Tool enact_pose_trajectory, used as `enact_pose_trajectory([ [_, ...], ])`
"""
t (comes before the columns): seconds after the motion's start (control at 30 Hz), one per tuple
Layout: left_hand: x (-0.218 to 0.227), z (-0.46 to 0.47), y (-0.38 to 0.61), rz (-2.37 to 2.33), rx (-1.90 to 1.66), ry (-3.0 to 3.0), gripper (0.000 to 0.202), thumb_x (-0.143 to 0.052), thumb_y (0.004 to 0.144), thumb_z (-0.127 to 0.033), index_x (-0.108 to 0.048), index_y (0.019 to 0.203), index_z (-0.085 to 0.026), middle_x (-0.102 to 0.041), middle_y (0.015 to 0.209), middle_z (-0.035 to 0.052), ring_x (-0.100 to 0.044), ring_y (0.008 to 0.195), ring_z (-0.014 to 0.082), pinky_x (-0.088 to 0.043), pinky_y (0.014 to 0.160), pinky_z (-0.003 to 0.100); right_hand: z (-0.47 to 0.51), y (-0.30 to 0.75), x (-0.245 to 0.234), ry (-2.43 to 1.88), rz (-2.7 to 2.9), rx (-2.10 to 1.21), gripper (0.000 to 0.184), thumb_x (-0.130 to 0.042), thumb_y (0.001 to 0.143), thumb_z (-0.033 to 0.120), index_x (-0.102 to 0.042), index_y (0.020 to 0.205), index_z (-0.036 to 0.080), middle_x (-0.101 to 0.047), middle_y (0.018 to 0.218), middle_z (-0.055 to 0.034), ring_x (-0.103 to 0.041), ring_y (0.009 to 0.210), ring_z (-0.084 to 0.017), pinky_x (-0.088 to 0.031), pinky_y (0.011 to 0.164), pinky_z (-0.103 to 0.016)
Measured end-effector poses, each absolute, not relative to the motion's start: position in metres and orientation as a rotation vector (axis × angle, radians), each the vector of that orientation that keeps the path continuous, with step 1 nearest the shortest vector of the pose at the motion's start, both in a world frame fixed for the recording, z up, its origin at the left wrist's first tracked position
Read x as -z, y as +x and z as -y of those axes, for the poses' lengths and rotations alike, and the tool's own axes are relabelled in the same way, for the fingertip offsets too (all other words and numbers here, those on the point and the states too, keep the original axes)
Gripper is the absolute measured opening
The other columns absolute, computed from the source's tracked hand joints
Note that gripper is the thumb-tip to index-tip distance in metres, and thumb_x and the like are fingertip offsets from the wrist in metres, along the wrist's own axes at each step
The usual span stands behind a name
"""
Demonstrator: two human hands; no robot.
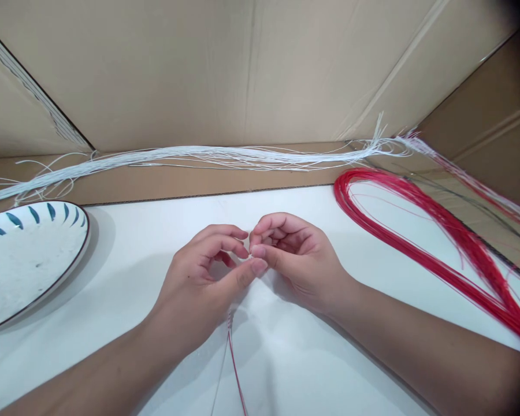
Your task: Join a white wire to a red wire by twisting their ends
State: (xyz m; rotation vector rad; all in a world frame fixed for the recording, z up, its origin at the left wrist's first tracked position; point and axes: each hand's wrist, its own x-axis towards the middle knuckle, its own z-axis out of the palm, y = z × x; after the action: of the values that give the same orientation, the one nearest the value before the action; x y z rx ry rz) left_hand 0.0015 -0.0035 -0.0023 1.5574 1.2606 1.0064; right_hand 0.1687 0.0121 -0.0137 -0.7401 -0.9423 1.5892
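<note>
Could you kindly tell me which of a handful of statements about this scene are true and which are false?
1. The left hand and right hand are close together above the white surface. True.
2. The plate has dark leaf-shaped marks near its rim. True.
3. The red bundle lies left of both hands. False: it lies to their right.
4. Thin red strands show below the left hand, running toward the picture's bottom edge. True.
5. The white strands are coiled on the plate. False: they stretch along the cardboard behind the white surface.
6. Both hands wear gloves. False: both are bare.
</note>
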Motion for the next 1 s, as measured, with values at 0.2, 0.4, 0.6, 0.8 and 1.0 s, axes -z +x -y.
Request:
enact_pose_trajectory([
  [0.2, 0.0069, 0.0032, 0.0025, -1.125, -0.940, 1.556, 0.007, -0.061, 0.093, -0.031, -0.068, 0.092, -0.033, -0.063, 0.114, -0.0037, -0.066, 0.090, 0.0132, -0.055, 0.078, 0.028, -0.0137, 0.1690, 0.0119, -0.751, 0.909, -1.639, 0.025, -0.088, 0.068, 0.019, -0.068, 0.081, 0.018, -0.067, 0.070, 0.0027, -0.055, 0.053, -0.005, -0.049, 0.052, -0.018],
  [0.4, 0.0088, 0.0033, 0.0012, -1.118, -0.941, 1.630, 0.022, -0.057, 0.089, -0.013, -0.067, 0.093, -0.033, -0.062, 0.116, -0.0045, -0.064, 0.093, 0.0131, -0.053, 0.074, 0.025, -0.0148, 0.1677, 0.0137, -0.776, 0.918, -1.600, 0.029, -0.088, 0.069, 0.021, -0.062, 0.082, 0.018, -0.066, 0.071, 0.0036, -0.053, 0.053, -0.005, -0.047, 0.052, -0.018],
  [0.6, 0.0028, 0.0031, -0.0003, -1.256, -1.267, 1.640, 0.015, -0.064, 0.089, -0.019, -0.067, 0.077, -0.027, -0.064, 0.098, -0.0034, -0.061, 0.094, 0.0128, -0.048, 0.082, 0.024, -0.0154, 0.1716, 0.0174, -0.933, 1.146, -1.482, 0.018, -0.073, 0.084, 0.029, -0.060, 0.092, 0.022, -0.060, 0.074, 0.0035, -0.052, 0.058, -0.009, -0.046, 0.055, -0.023],
  [0.8, 0.0009, 0.0003, 0.0021, -1.332, -1.275, 1.467, 0.016, -0.066, 0.088, -0.022, -0.067, 0.072, -0.027, -0.063, 0.099, -0.0034, -0.059, 0.093, 0.0130, -0.044, 0.079, 0.025, -0.0161, 0.1741, 0.0175, -1.269, 1.903, -0.927, 0.018, -0.060, 0.086, 0.007, -0.069, 0.094, 0.019, -0.064, 0.098, -0.0052, -0.057, 0.073, -0.013, -0.046, 0.066, -0.029],
  [1.0, 0.0003, -0.0008, 0.0047, -1.329, -1.246, 1.477, 0.015, -0.067, 0.086, -0.024, -0.068, 0.072, -0.027, -0.064, 0.099, -0.0033, -0.059, 0.093, 0.0138, -0.045, 0.077, 0.026, -0.0187, 0.1685, 0.0162, -1.217, 2.047, -0.811, 0.018, -0.057, 0.088, 0.005, -0.071, 0.090, 0.017, -0.066, 0.095, -0.0064, -0.062, 0.084, -0.017, -0.050, 0.076, -0.031],
])
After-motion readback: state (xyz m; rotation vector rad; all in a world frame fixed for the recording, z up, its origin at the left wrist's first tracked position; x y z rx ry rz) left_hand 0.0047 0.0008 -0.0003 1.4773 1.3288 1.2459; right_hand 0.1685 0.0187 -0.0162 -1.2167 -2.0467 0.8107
